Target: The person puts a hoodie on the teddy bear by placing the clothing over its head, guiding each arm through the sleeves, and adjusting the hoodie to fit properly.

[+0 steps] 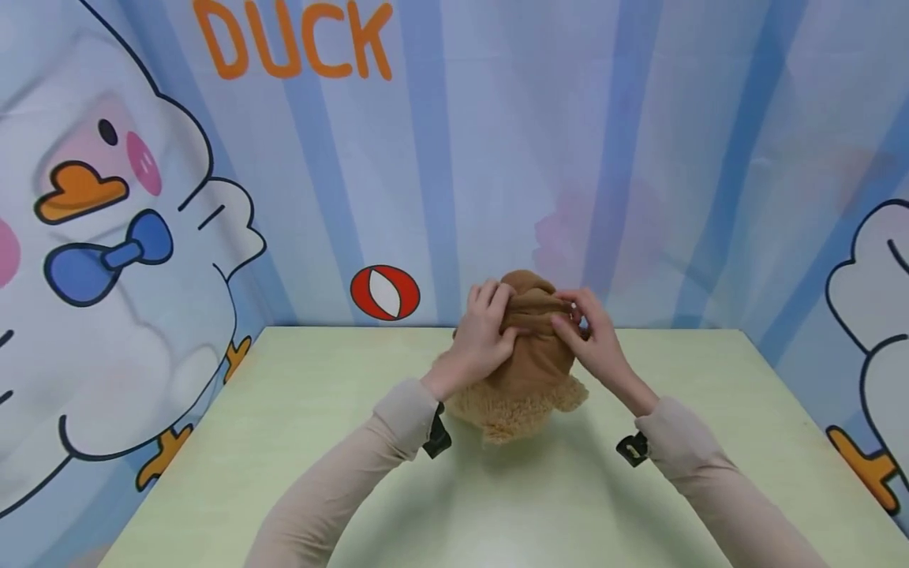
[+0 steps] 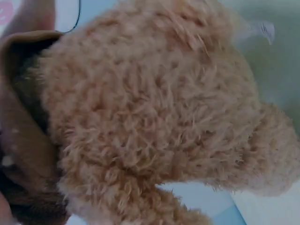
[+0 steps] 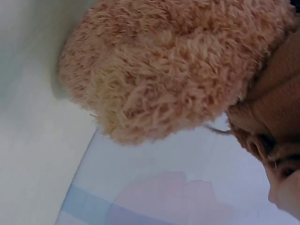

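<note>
A curly tan plush toy (image 1: 514, 414) wears a brown cloth garment (image 1: 536, 363), bunched into folds near the top. My left hand (image 1: 480, 343) grips the garment's left side, fingers curled over the cloth. On the right side, my right hand (image 1: 596, 343) pinches a fold between thumb and fingers. The left wrist view is filled by the toy's fur (image 2: 154, 98), with the garment's loose edge (image 2: 28, 154) standing away from it at the left. In the right wrist view, a rounded fur part (image 3: 159, 84) hangs beside the cloth. The toy's face is hidden.
The toy is over the far part of a pale green table (image 1: 334, 394). Behind the table hangs a blue striped backdrop (image 1: 483, 158) printed with ducks and a red ball. A small white tag (image 2: 265, 30) sticks out from the toy.
</note>
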### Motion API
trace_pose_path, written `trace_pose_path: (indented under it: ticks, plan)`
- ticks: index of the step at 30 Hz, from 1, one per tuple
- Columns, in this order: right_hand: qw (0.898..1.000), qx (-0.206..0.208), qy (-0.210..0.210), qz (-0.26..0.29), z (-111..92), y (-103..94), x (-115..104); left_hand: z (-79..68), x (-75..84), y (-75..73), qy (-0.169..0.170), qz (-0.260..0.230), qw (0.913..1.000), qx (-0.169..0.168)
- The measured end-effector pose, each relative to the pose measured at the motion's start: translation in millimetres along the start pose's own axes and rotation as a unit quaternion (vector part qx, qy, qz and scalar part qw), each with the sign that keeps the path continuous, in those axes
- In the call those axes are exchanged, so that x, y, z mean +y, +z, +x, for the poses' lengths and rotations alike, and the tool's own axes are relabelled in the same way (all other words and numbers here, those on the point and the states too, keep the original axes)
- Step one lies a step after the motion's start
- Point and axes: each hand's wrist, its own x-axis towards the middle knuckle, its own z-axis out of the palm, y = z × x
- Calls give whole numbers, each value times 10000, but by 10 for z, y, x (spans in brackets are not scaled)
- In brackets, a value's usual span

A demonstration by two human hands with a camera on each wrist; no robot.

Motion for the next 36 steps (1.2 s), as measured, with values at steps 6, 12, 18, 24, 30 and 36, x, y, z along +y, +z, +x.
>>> trace_pose_path:
  ticks: [6, 12, 18, 24, 30, 36]
  plan:
    - [9977, -190, -622, -199, -5, -54, -361, -14, 55, -7, 60, 224, 9983, 531]
    - [9858, 445, -1330, -921, 4, 5, -265, 17, 97, -2, -185, -68, 9958, 889]
    - [9908, -935, -623, -758, -36, -188, -144, 35, 34, -65, -272, -879, 9943, 537]
    - [9874, -901, -587, -1162, -62, -215, -121, 0, -48, -193, -171, -1650, 9829, -801]
    - [9877, -221, -1018, -1164, -72, -101, -50, -10, -53, -213, -362, -1664, 9777, -1229]
    - [9745, 465, -1622, -1479, -92, 42, 10, -16, 13, -48, 216, -678, 9969, -322]
